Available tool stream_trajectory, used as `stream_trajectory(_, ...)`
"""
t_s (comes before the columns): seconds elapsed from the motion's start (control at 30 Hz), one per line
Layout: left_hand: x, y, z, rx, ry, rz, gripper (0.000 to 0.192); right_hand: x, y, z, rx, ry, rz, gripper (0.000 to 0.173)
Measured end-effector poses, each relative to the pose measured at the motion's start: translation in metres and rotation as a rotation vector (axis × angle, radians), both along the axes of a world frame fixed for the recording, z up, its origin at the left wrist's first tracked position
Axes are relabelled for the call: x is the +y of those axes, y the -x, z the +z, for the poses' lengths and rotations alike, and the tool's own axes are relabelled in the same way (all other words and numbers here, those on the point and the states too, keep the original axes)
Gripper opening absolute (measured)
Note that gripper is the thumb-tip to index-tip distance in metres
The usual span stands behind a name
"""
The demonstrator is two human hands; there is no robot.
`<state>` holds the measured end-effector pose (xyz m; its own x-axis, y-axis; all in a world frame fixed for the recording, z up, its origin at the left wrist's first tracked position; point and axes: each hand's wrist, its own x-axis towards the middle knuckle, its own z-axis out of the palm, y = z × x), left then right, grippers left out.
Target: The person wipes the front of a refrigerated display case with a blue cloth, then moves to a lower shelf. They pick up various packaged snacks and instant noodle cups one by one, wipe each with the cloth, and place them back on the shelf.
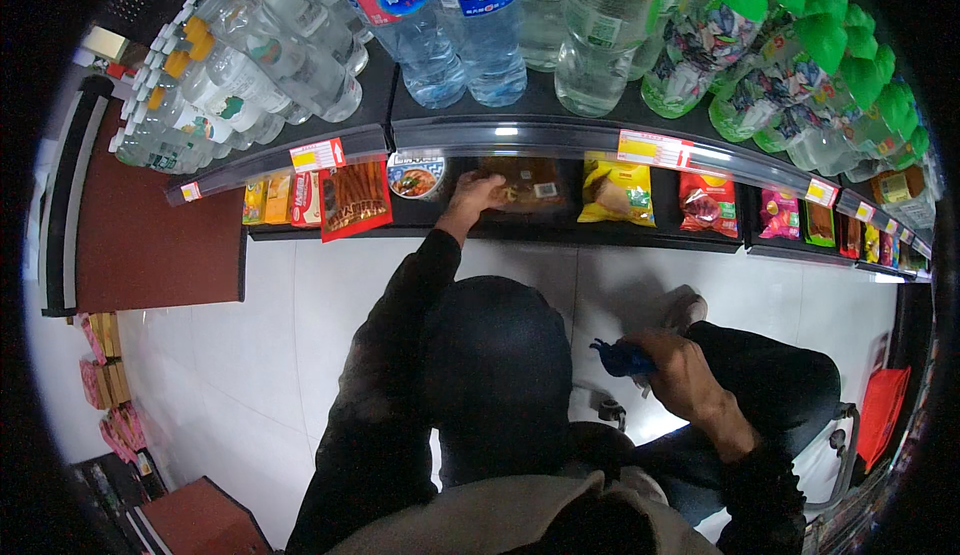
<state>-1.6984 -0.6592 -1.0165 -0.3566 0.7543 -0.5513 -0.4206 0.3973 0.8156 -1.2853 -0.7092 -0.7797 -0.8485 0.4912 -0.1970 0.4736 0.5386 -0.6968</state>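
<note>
My left hand (478, 193) reaches onto the lower black shelf, its fingers at the left end of a dark, see-through food package (529, 182); whether they grip it is unclear. Left of the hand stands an instant noodle bowl (417, 176), and beyond it a red snack bag (357, 195). A yellow snack bag (619, 192) and a red snack bag with a picture (707, 202) lie to the right. Over my bent leg, away from the shelf, my right hand (677, 375) is closed around a bunched dark blue cloth (624, 357).
Water bottles (480, 37) crowd the upper shelf, whose clear price rail (506, 137) overhangs the lower one. A brown-red panel (165, 217) stands at the left. Near my right knee are a metal frame (844, 454) and a red object (883, 416).
</note>
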Motion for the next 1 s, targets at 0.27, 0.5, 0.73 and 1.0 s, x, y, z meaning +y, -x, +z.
stream_trajectory(0.27, -0.068, 0.009, 0.136, -0.654, -0.242, -0.178, 0.02, 0.003, -0.01, 0.001, -0.077, -0.119, -0.12, 0.044)
stream_trajectory(0.5, -0.195, -0.048, 0.275, -0.196, -0.236, 0.141, 0.037, 0.018, -0.02, 0.004, -0.046, -0.129, -0.325, 0.042)
stream_trajectory(0.73, -0.278, -0.087, 0.324, -0.108, -0.165, -0.109, 0.065, 0.013, -0.009, 0.056, 0.535, 0.077, -0.662, 0.033)
stream_trajectory(1.0, -0.312, -0.134, 0.303, 0.025, -0.1, -0.05, 0.034, -0.094, 0.033, 0.095, 0.634, -0.442, -0.02, 0.043)
